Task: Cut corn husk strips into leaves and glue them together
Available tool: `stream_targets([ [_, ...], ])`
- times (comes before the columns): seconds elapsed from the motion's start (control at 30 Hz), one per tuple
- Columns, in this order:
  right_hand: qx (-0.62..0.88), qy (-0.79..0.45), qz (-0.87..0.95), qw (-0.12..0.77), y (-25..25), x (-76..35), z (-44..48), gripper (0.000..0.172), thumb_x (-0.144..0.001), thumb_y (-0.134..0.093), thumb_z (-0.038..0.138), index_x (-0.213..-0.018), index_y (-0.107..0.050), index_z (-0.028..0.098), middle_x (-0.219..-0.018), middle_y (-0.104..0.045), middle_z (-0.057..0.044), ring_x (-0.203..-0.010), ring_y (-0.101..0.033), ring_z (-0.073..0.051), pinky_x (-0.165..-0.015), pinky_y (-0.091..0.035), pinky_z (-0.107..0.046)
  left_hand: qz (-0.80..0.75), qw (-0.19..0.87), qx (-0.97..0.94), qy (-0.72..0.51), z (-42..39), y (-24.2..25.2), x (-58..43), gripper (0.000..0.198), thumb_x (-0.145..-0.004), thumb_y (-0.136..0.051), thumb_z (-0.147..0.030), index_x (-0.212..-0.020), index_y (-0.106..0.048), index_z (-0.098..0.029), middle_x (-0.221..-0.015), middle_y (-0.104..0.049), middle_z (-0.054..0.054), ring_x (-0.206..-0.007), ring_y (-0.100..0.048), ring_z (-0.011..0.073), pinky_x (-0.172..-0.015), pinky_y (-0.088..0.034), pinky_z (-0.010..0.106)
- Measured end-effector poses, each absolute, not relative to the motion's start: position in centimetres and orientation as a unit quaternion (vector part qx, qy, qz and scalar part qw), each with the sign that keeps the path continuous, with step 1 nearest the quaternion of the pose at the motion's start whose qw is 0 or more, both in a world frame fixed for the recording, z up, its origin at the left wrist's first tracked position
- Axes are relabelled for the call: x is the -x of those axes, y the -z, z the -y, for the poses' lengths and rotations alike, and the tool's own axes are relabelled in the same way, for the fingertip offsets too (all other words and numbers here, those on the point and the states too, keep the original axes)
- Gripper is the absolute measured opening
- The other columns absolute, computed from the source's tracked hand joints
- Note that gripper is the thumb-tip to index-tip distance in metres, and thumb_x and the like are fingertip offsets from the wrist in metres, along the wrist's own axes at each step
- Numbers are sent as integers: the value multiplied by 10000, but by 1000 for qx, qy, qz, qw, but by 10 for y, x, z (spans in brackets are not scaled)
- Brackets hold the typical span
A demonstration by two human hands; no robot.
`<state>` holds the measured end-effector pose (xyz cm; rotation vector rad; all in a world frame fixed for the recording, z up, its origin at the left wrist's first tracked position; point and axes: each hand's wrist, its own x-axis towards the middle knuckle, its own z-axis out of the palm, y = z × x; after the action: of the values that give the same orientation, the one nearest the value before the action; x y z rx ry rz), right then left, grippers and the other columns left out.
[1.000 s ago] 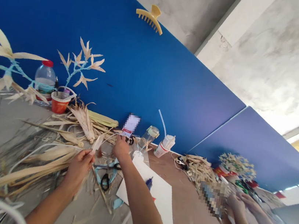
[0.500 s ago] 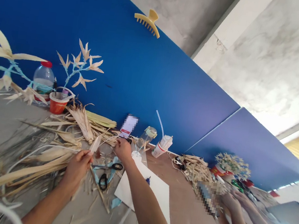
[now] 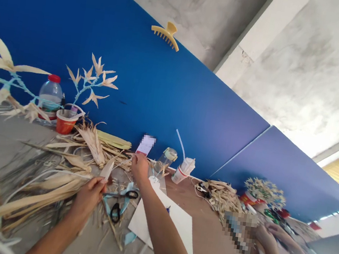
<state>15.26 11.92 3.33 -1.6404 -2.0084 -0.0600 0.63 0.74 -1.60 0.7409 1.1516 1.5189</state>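
My left hand (image 3: 89, 195) pinches a small pale cut leaf piece (image 3: 107, 170) between thumb and fingers, held just above the pile of dried husks (image 3: 38, 184). My right hand (image 3: 139, 167) reaches far forward to the base of the blue partition, its fingers closed near a small card (image 3: 146, 145) and a thin white wire; what it grips is unclear. Black-handled scissors (image 3: 116, 210) lie on the table between my arms, next to light blue tape strips.
A water bottle (image 3: 50, 95), an orange cup (image 3: 65, 120) and husk flower branches (image 3: 92, 80) stand at the back left. A glass jar (image 3: 165, 160), a straw cup (image 3: 184, 169) and white paper (image 3: 174, 224) lie right. Another person's hands (image 3: 268, 233) work at the far right.
The view tilted slightly. My right hand has shifted a little nearer the card at the partition; my left hand keeps holding the leaf piece in about the same place.
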Motion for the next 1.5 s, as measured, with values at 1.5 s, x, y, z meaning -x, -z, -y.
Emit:
stream_targets([
  [1.5,670,-12,649,361,-141,-138,-187,281,-913,-366,153,-1057,-607,136,-1147,-576,-181,-932,-625,-245,-769,-460,-348,-477,512,-291,-652,-11,15,-1,469,-528,-694,-630,-540,-504,-202,-450,-431,-53,-394,-319,91,-406,-237,228],
])
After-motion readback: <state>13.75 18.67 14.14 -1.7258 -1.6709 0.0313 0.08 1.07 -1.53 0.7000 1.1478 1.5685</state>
